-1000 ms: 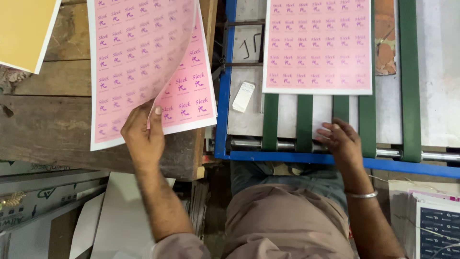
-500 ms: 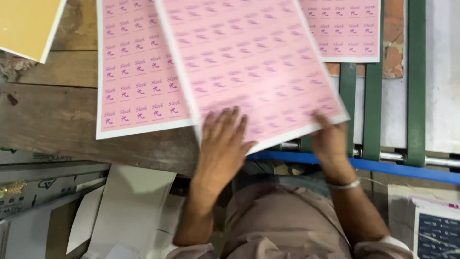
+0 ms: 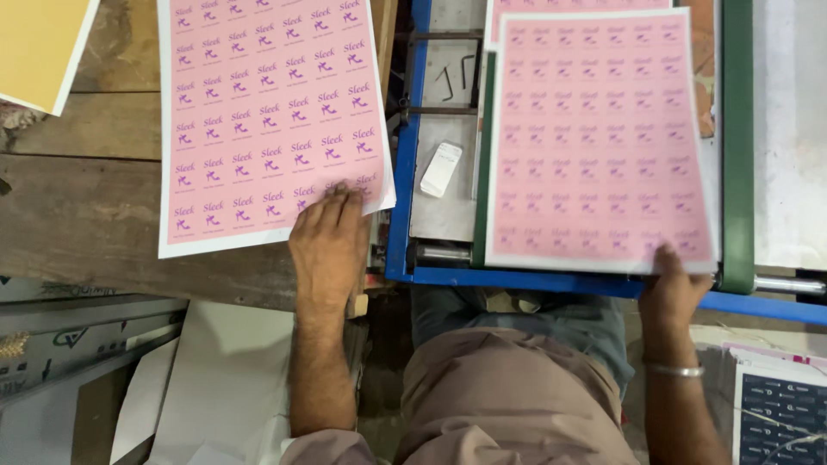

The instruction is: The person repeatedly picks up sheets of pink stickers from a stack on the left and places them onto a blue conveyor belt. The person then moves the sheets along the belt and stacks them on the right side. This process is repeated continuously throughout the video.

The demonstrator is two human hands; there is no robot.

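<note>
Head view, landmark: blue frame [image 3: 401,172] of the machine, running down the middle and along the near edge.

Pink sheets, count: three seen. One stack [image 3: 271,120] left of the frame, on the wooden bench [image 3: 77,215]. One sheet [image 3: 599,142] right of the frame's upright, on the machine bed. A third sheet [image 3: 551,7] shows only as a strip beyond that one, mostly covered by it.

Print: rows of small purple marks on each pink sheet; those on the right sheet look blurred.

Green belts, count: two clearly seen, a narrow one [image 3: 482,164] just right of the frame's upright, a wide one [image 3: 737,146] further right. The sheet lies between them, overlapping both.

Other items: one yellow sheet [image 3: 39,47] far left of the frame; one small white block [image 3: 441,169] on the grey plate just right of the upright; two bent metal keys [image 3: 455,76] beyond it.

Left hand [image 3: 329,245]: flat, palm down, fingers together, fingertips pressing the near edge of the stack left of the frame. Not gripping.

Right hand [image 3: 670,288]: at the frame's near rail, fingers pinching the near right corner of the sheet; thumb side hidden under the paper.

Wrist: a thin metal bangle [image 3: 674,370] on the right forearm.
</note>
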